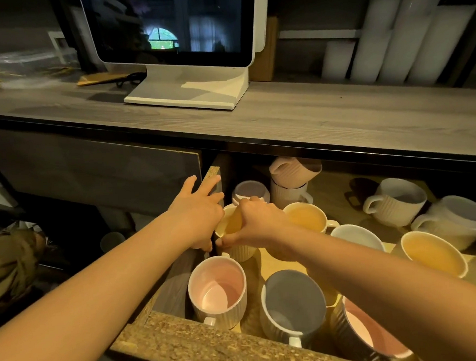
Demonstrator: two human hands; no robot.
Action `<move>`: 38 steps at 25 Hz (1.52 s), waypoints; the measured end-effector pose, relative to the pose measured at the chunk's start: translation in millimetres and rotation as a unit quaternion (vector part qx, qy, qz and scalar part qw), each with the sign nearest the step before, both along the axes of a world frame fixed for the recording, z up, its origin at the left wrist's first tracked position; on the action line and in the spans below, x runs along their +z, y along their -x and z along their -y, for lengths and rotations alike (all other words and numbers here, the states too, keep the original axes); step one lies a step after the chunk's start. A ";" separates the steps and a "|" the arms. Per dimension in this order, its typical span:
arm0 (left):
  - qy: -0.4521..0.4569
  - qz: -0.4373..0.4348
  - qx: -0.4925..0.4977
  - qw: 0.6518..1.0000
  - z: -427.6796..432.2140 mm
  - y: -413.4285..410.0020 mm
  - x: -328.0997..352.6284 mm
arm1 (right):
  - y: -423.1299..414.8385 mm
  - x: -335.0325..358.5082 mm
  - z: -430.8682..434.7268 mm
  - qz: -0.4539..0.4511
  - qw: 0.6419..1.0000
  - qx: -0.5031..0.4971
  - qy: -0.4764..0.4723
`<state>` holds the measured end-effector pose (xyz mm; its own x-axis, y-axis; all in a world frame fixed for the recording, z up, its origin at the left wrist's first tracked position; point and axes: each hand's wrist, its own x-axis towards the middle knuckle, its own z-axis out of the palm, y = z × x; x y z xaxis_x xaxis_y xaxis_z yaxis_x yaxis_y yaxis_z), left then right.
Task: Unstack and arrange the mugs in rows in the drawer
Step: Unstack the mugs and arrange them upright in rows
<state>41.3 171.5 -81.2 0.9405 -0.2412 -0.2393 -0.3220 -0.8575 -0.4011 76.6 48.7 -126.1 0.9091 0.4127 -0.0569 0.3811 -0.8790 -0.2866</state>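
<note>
Task judged approx. half done. A yellow mug (234, 226), just behind the pink mug (217, 290), is gripped at the rim by the right hand (258, 221), fingers curled over it. The left hand (196, 211) is laid against its side, fingers spread straight. Further behind the pink mug, a pink-over-white stack (293, 176) is left to be split. Mugs to the pink mug's right in the drawer (186, 347) aren't yet set in rows.

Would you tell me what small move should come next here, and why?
Probably set the held mug down by the drawer's left wall, just behind the pink mug. The right hand grips its rim, the left hand touches its side, and that spot would extend the row.
</note>
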 end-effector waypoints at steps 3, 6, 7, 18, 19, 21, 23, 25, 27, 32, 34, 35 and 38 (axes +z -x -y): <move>0.015 -0.001 -0.009 1.000 0.1 1.6 1.3 | -2.0 22.5 15.0 -0.033 0.999 0.039 0.008; 0.081 -0.009 -0.021 0.996 5.7 2.6 4.9 | -4.2 46.7 44.3 0.010 0.998 0.056 0.025; 0.108 -0.019 -0.024 0.994 10.0 2.7 7.6 | -5.5 51.9 56.1 0.018 0.998 0.056 0.034; 0.205 -0.107 0.004 0.973 95.9 -27.5 -2.4 | -13.5 43.9 130.0 -0.085 0.992 0.031 0.083; 0.207 -0.118 0.023 0.971 99.6 -30.3 -7.5 | -14.5 40.7 128.2 -0.094 0.991 0.036 0.086; 0.218 -0.123 0.042 0.967 101.1 -32.9 -15.0 | -17.4 34.5 122.0 -0.106 0.989 0.046 0.095; 0.228 -0.109 0.039 0.967 97.4 -32.1 -20.4 | -20.4 29.8 116.1 -0.104 0.987 0.055 0.107; 0.239 -0.090 0.031 0.966 91.3 -30.9 -23.7 | -22.5 27.6 112.7 -0.087 0.988 0.059 0.116; 0.257 -0.081 0.034 0.963 85.3 -32.1 -25.6 | -24.5 26.0 110.5 -0.061 0.990 0.047 0.115; 0.272 -0.060 0.041 0.960 79.6 -37.5 -24.9 | -31.9 21.5 99.0 -0.009 0.994 -0.025 0.108; 0.270 -0.054 0.037 0.961 76.0 -39.3 -23.4 | -33.5 21.1 92.6 0.010 0.995 -0.044 0.087; 0.269 -0.054 0.034 0.961 73.9 -40.3 -22.0 | -33.4 21.0 89.5 0.016 0.996 -0.049 0.075; 0.290 -0.070 0.033 0.954 68.7 -43.6 -18.1 | -31.3 21.8 83.2 0.013 0.996 -0.060 0.070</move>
